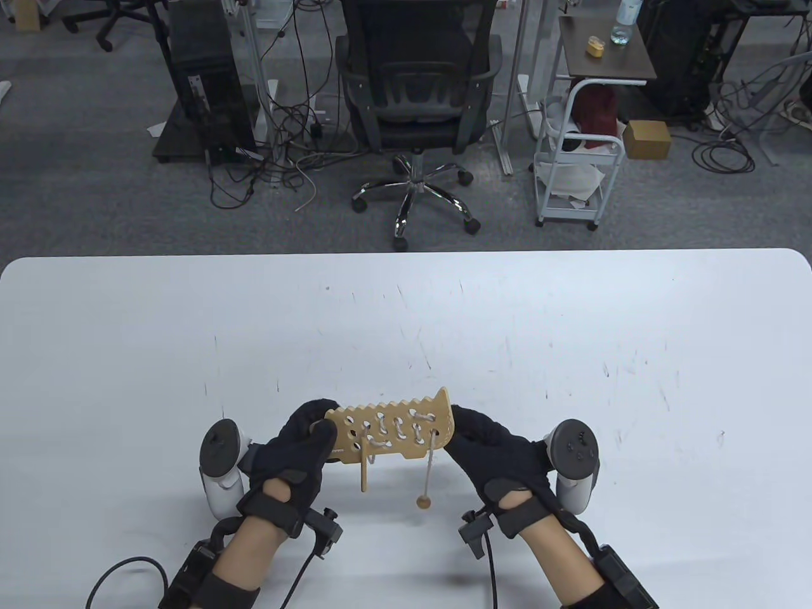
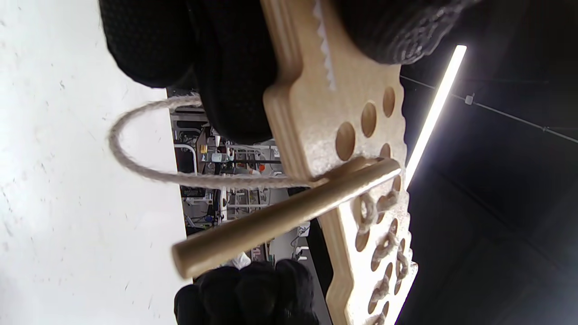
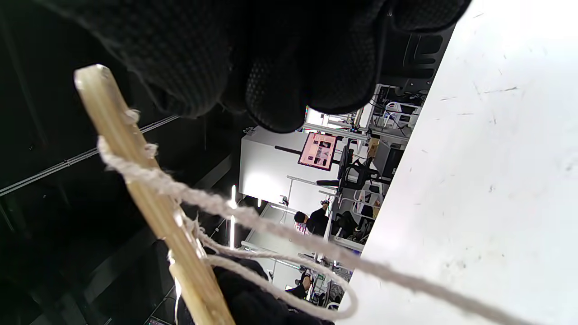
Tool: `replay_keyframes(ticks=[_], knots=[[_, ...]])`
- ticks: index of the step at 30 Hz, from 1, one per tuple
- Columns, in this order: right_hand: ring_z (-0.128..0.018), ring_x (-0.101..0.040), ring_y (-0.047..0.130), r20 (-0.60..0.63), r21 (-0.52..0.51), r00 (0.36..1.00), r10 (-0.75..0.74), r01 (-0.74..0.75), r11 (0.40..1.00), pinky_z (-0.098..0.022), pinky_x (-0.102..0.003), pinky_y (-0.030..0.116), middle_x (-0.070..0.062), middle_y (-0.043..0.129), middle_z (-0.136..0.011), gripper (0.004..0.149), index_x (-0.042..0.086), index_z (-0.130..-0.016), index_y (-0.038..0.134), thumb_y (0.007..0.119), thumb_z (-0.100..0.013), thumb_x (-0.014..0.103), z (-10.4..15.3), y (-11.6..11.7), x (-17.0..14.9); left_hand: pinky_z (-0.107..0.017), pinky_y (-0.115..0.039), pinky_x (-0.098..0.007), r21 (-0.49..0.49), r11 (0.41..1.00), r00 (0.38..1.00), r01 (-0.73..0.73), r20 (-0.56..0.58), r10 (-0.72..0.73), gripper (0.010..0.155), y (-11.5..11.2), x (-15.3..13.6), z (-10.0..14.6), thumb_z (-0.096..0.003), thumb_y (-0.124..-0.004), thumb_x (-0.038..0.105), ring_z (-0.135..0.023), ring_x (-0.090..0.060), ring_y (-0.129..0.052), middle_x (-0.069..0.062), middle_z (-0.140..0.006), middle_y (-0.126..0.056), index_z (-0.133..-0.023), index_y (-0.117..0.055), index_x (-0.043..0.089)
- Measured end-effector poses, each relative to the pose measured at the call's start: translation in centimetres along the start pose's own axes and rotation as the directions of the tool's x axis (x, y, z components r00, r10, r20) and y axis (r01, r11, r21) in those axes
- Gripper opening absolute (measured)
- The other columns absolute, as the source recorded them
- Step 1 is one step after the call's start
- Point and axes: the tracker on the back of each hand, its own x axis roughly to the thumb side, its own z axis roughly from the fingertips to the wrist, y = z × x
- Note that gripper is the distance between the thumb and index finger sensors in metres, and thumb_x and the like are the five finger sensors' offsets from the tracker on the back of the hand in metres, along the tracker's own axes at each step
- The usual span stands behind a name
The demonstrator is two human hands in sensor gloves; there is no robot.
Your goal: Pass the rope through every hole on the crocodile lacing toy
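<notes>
I am holding the flat, pale wooden crocodile lacing board between my two hands, raised above the white surface, with its toothed edge pointing away from me. My left hand is gripping the board's left end, thumb lying over the near face and fingers curling round behind it. My right hand is closing on the board's right end; the table view is showing the back of that glove, and the right wrist view is showing its fingers bunching against the board's edge, so I am taking it as a pinch on the board. Both wrists are angling inward toward each other, with the trackers sitting outside each hand.

The beige twisted rope is crossing through several holes in the middle and right of the board. A slim wooden lacing needle is hanging down from a hole nearer my left hand, and a rope tail ending in a small round wooden bead is dangling nearer my right hand. In the left wrist view a loop of rope is curving out behind the board.
</notes>
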Motion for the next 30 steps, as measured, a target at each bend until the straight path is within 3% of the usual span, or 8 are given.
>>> replay_keyframes(ticks=[14, 30], knots=[[-0.062, -0.034, 0.092, 0.101, 0.147, 0.975, 0.197, -0.211, 0.966, -0.061, -0.063, 0.058, -0.005, 0.099, -0.066, 0.038, 0.021, -0.074, 0.092, 0.094, -0.042, 0.04, 0.4, 2.5, 0.8, -0.054, -0.083, -0.042, 0.113, 0.987, 0.994, 0.113, -0.007, -0.113, 0.053, 0.7, 0.3, 0.3, -0.0417, -0.079, 0.048, -0.054, -0.016, -0.106, 0.006, -0.077, -0.091, -0.09, -0.069, 0.028], [-0.073, -0.039, 0.089, 0.091, 0.259, 0.946, 0.313, -0.326, 0.909, -0.061, -0.064, 0.058, -0.013, 0.099, -0.08, 0.056, 0.013, -0.085, 0.088, 0.093, -0.041, 0.046, 1.3, 5.4, -0.6, -0.053, -0.085, -0.044, 0.084, 0.974, 0.976, 0.209, 0.035, -0.213, 0.053, -1.4, 0.8, 0.9, -0.0401, -0.083, 0.048, -0.055, -0.018, -0.109, 0.005, -0.076, -0.092, -0.086, -0.07, 0.025]])
